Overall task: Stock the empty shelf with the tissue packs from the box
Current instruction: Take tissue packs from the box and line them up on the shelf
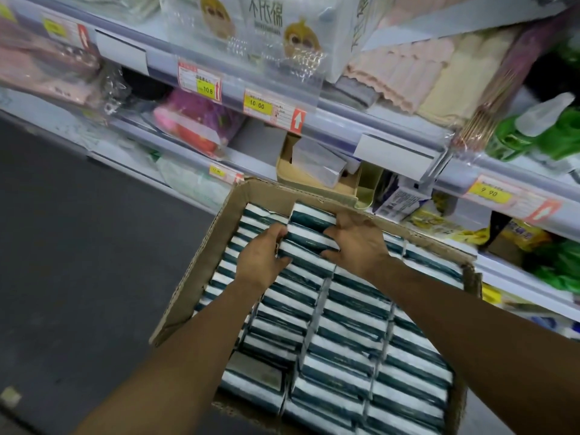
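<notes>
An open cardboard box point(201, 268) stands on the floor, packed with several rows of dark green and white tissue packs point(351, 350). At its far end a small stack of tissue packs point(309, 232) sits raised above the rest. My left hand point(262, 257) grips the stack's left end and my right hand point(357, 243) grips its right end, fingers curled round the edges. Just beyond the box, a shelf level point(257, 142) holds a small cardboard tray point(314, 180).
Store shelving runs from upper left to right with price tags point(259, 103), wrapped cloths, a pink pack point(188, 124), green bags point(539, 139) and yellow packs point(439, 221). Dark floor point(78, 246) lies to the left of the box.
</notes>
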